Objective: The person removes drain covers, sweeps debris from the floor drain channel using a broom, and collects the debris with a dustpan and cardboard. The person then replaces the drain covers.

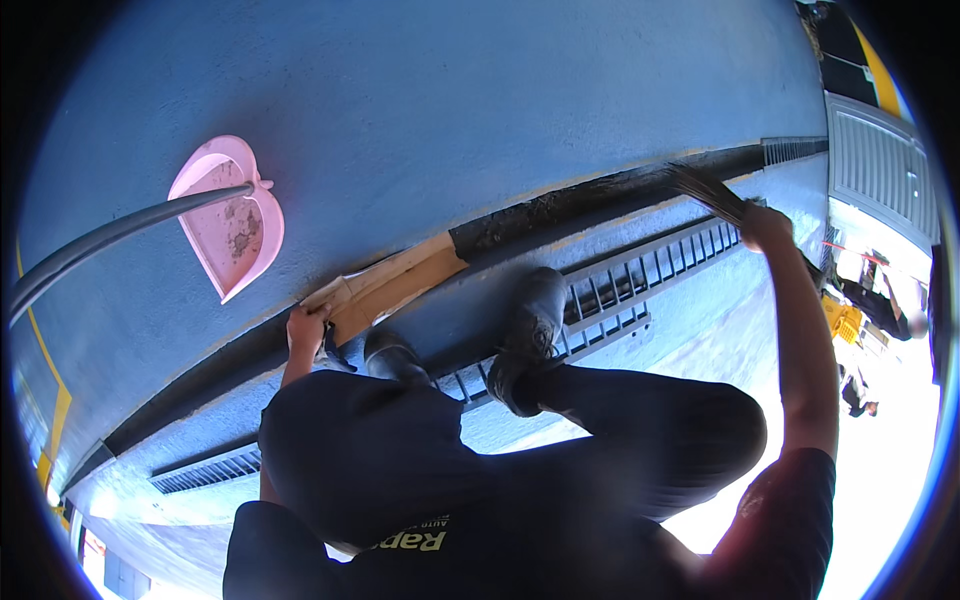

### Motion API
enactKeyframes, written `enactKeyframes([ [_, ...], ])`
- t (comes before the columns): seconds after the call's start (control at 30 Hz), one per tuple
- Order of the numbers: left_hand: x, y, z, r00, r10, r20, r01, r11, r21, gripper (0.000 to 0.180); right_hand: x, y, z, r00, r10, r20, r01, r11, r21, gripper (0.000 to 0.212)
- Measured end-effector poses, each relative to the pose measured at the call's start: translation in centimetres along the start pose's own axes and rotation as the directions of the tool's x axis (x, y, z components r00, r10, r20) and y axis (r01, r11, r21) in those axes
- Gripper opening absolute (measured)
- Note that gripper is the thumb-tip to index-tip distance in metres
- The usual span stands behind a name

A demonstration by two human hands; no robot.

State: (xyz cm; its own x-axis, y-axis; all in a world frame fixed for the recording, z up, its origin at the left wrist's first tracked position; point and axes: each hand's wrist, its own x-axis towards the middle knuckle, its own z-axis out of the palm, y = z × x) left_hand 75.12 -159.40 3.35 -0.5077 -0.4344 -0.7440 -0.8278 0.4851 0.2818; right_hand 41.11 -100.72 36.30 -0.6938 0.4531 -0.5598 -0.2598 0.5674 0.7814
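My left hand (308, 328) is closed on the near end of a brown piece of cardboard (405, 283), which lies in an open floor channel (540, 212). Some dark material, too unclear to name, shows just beside that hand. Out to the right, my right hand (768, 228) is wrapped round a broom with long dark bristles (712, 190). The bristle tips reach into the far right stretch of the channel, where dark dirt covers the bottom. My two dark shoes (535, 315) stand along the channel's near side, between the hands.
A pink heart-shaped dustpan (262, 240) with a long grey handle (120, 232) and some dirt in it rests on the blue floor (500, 80). Metal grates (655, 265) lie near my shoes, with another grate (205, 468) at the left. People (880, 305) are at the far right.
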Motion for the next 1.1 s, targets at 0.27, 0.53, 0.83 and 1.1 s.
enactKeyframes([
  [0.27,-0.1,-0.3,0.1,1.0,0.014,-0.004,-0.014,1.0,-0.015,0.054,-4.3,-11.7,-2.7,0.989,-0.14,-0.056,0.14,0.99,-0.007,0.055],
  [0.53,-0.9,0.9,0.1,0.998,-0.023,-0.057,0.019,0.998,-0.067,0.052,-14.2,-17.0,-3.7,0.944,-0.283,-0.168,0.301,0.949,0.093,0.056],
  [0.83,-1.7,1.7,-0.5,0.998,-0.053,-0.028,0.051,0.996,-0.071,0.047,-24.8,-22.7,-0.9,0.892,-0.415,-0.182,0.451,0.851,0.268,0.058],
  [1.1,-1.6,1.0,0.1,0.997,-0.001,-0.077,-0.01,0.99,-0.143,0.047,-28.2,-21.8,-1.8,0.883,-0.451,-0.134,0.47,0.833,0.292,0.07],
])
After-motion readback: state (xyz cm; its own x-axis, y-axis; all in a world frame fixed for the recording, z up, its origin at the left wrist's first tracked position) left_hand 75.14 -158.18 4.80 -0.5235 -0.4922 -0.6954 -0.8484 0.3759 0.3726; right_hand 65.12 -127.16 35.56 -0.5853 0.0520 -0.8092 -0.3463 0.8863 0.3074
